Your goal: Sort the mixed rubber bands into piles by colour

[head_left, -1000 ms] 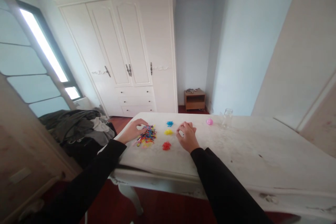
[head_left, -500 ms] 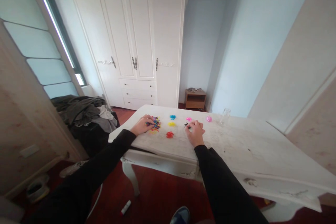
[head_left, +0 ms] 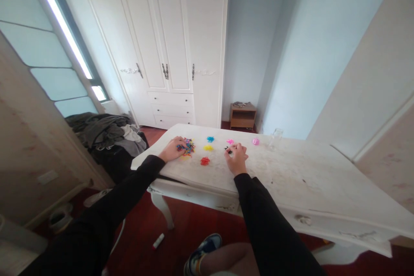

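A pile of small mixed-colour pieces (head_left: 188, 147), looking like tiny rubber bands, lies near the table's left end. My left hand (head_left: 172, 149) rests at its left side, thumb and fingers apart, with some pieces between them. To the right are sorted little heaps: blue (head_left: 210, 139), yellow (head_left: 208, 148), red (head_left: 205, 161) and pink (head_left: 230, 141). My right hand (head_left: 237, 158) is at a small black heap (head_left: 227, 150), partly hiding it. Its fingers are curled in a pinch; what lies between the fingertips is too small to make out.
A pink round object (head_left: 255, 141) and a clear glass or plastic container (head_left: 276, 139) stand at the back of the white table (head_left: 291, 181). Dark clothes (head_left: 103, 133) are heaped on the left. A marker (head_left: 158, 241) lies on the red floor.
My view has tilted down and shifted slightly, and a leg and shoe show more below. Both hands stay at the same heaps, with only slight finger movement.
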Available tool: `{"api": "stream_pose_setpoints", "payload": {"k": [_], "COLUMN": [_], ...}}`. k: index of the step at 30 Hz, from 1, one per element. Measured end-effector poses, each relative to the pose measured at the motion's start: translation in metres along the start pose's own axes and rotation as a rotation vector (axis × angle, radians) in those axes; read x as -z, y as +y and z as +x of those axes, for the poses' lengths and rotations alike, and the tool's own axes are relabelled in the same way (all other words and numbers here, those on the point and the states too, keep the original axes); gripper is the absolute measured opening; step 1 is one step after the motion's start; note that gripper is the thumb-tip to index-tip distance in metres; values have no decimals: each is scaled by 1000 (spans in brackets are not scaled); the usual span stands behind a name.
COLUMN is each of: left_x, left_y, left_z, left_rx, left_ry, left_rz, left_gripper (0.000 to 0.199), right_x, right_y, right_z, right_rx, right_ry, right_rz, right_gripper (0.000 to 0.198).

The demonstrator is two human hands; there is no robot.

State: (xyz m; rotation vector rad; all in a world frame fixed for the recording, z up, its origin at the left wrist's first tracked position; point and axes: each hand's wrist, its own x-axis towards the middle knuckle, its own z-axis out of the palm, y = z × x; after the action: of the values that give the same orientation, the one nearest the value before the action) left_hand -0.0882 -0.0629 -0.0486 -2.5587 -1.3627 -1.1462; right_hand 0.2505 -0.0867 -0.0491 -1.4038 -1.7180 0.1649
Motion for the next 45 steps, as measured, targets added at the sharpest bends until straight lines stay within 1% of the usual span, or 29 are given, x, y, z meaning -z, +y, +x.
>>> {"api": "stream_pose_setpoints", "payload": {"k": [3, 5, 7, 10, 12, 14, 17, 19, 21, 24, 28, 31, 37, 42, 45], "left_x": [0, 0, 0, 0, 1, 2, 4, 4, 4, 4, 3, 2, -2, 1, 10], "left_y": [0, -1, -1, -1, 0, 1, 2, 2, 2, 3, 5, 3, -2, -2, -1], "left_z": [1, 2, 2, 1, 0, 0, 1, 2, 3, 3, 2, 0, -2, -3, -9], "left_rx": [14, 32, 69, 167, 244, 321, 415, 452, 477, 497, 517, 520, 477, 465, 463], "left_ry": [26, 41, 83, 183, 226, 251, 273, 284, 299, 315, 327, 330, 260, 317, 308], "left_rz": [19, 22, 11, -30, -53, -62, -79, -84, -81, -84, -111, -124, -209, -207, -174], "left_gripper": [14, 20, 24, 28, 29, 30, 31, 31, 31, 31, 32, 33, 31, 26, 26], "right_x": [3, 5, 7, 8, 8, 7, 6, 6, 7, 8, 7, 4, 4, 6, 6], "right_y": [-2, -3, -5, -6, -6, -6, -4, -3, -3, -6, -13, -16, -18, -21, -20], "right_z": [1, 1, 0, -1, -2, -2, 0, 1, 0, -3, -10, -13, -14, -16, -18], "right_rx": [-8, -21, -30, -37, -39, -41, -57, -67, -39, 75, 239, 327, 370, 366, 365], "right_ry": [33, 72, 106, 121, 112, 110, 148, 183, 212, 202, 65, -14, -27, -20, -8], "right_rz": [-2, 15, 40, 78, 103, 135, 192, 214, 205, 128, -64, -190, -287, -325, -355], "right_gripper": [19, 25, 33, 39, 41, 41, 47, 53, 57, 60, 59, 60, 63, 66, 65]}}
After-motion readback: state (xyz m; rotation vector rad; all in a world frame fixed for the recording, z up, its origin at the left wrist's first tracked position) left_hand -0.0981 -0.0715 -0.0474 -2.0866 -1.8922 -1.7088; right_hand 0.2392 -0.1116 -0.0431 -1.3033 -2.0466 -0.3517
